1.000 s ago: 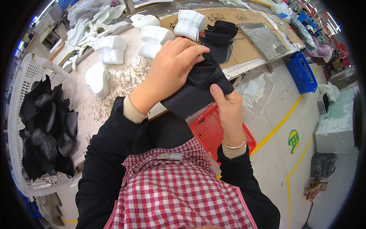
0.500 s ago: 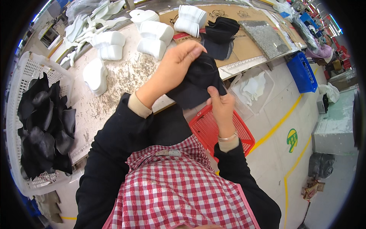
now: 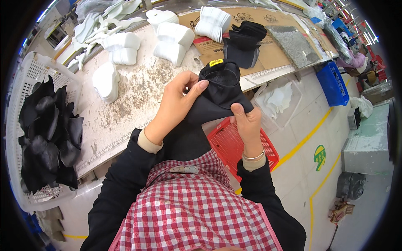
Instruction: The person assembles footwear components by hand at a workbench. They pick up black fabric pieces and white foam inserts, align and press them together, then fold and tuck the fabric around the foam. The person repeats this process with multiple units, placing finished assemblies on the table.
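Between my two hands is a black fabric shoe upper (image 3: 217, 94), its round opening facing up and a small yellow label on its far rim. My left hand (image 3: 180, 98) pinches its left side, thumb pressed against the edge of the opening. On the lower right side, my right hand (image 3: 246, 121) grips the cloth with the thumb on top. The fingers beneath the cloth are partly hidden. Just beyond it, a stack of black fabric pieces (image 3: 245, 42) lies on a flattened cardboard sheet (image 3: 268, 52).
Stacks of white shaped pieces (image 3: 171, 42) stand on the worn table (image 3: 130, 100). A white basket (image 3: 25, 90) of black pieces is at left. Below at right are a red basket (image 3: 272, 152), a clear bin (image 3: 293, 108) with white scraps and a blue crate (image 3: 333, 85). A grey slab (image 3: 291, 44) lies on the cardboard.
My left hand has moved down and left, from the upper's far edge to its left side. The opening and yellow label have come into sight. My right hand keeps its grip.
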{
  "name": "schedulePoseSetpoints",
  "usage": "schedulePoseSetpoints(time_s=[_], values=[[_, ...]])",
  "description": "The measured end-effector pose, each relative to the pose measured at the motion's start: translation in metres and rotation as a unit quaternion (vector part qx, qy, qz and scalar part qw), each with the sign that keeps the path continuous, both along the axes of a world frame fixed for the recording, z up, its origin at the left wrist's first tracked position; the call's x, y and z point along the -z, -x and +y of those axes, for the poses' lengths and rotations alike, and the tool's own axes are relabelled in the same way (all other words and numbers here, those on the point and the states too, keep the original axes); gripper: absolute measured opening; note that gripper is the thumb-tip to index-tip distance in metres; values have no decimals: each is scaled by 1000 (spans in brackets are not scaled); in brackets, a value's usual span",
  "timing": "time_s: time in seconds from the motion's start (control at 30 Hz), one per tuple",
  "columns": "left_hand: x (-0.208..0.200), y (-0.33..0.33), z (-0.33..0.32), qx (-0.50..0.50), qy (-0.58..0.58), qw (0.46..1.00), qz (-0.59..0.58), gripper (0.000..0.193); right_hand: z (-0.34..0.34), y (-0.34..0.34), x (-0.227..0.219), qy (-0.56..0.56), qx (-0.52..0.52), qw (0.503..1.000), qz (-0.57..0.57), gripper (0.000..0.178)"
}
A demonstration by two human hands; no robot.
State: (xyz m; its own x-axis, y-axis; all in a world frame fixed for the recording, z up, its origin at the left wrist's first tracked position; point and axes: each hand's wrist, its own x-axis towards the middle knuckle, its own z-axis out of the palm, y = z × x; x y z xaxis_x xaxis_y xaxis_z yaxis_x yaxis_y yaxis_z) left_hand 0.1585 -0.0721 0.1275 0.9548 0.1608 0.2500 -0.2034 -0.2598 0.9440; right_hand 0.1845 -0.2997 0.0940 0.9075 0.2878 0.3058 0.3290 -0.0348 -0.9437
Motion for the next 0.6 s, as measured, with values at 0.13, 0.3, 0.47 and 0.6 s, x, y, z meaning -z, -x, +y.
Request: schedulePoseSetpoints(time_s=[0.13,0.3,0.47,0.6], values=[[7,-2,0,105,299,946,68,19,0,-2,-12,-2,34,996,-76,46],[29,-7,-10,99,317,939,93,20,3,-11,10,89,80,991,54,47],[33,5,-8,129,314,934,114,20,5,-6,50,-13,23,999,21,50],[19,11,5,115,270,954,57,22,-5,-16,42,31,-46,996,71,45]])
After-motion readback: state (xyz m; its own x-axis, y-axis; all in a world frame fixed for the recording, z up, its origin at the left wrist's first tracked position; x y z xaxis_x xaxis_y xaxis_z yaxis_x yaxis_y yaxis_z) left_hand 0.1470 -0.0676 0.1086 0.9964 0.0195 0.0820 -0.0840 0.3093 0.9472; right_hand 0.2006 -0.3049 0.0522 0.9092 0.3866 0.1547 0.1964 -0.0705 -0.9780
